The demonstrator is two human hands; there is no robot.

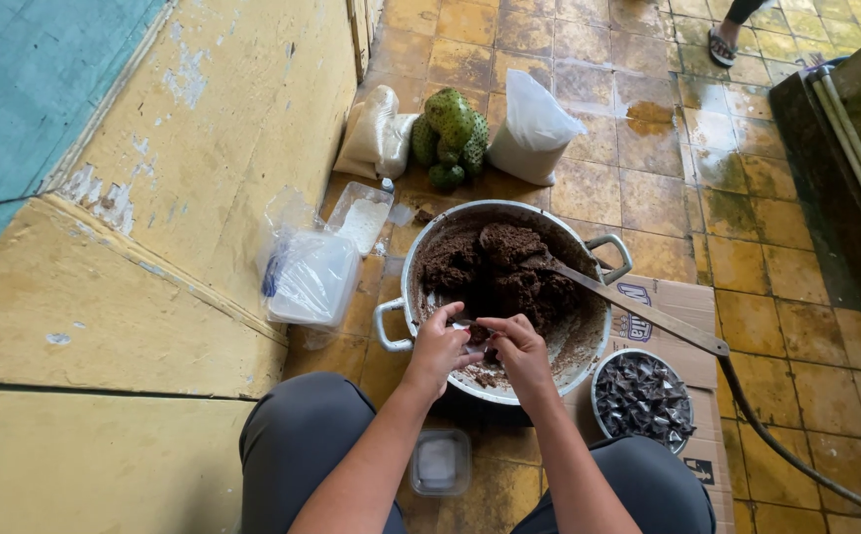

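A large metal pot with two handles sits on the tiled floor, filled with dark brown sticky paste. My left hand and my right hand meet over the pot's near rim, fingers pinched together on a small lump of the paste and what looks like a clear wrapper between them. A long wooden paddle leans in the pot, its handle pointing right. A round metal bowl of small wrapped dark pieces stands to the right of my hands.
A stack of clear plastic wrappers lies left of the pot by the yellow wall. Green spiky fruit and white sacks stand behind. A small clear container sits between my knees. Cardboard lies under the bowl. Another person's sandalled foot shows far back.
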